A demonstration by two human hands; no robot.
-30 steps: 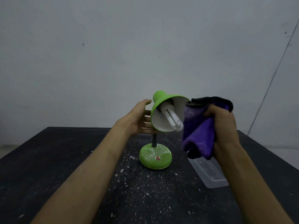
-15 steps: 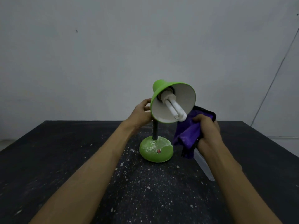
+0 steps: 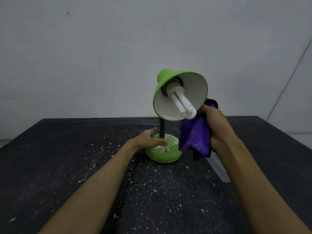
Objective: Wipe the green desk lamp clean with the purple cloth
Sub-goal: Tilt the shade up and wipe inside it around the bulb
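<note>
The green desk lamp point(image 3: 163, 153) stands mid-table, its round base dusted with white powder. Its shade point(image 3: 164, 76) tilts toward me, showing a white inside and a white tube bulb point(image 3: 184, 103). My left hand point(image 3: 149, 139) rests with spread fingers on the left side of the base, beside the dark stem. My right hand point(image 3: 215, 123) is closed around the bunched purple cloth point(image 3: 194, 137), which hangs just right of the base and under the shade's rim. Whether the cloth touches the base I cannot tell.
The black table point(image 3: 50, 157) is speckled with white powder and crumbs around the lamp. A clear plastic lid or tray point(image 3: 219, 169) lies flat to the right, partly hidden by my right forearm. A plain grey wall stands behind the table.
My left hand left the back of the shade and dropped onto the lamp's base. My right hand with the cloth came down from beside the shade to just right of the base.
</note>
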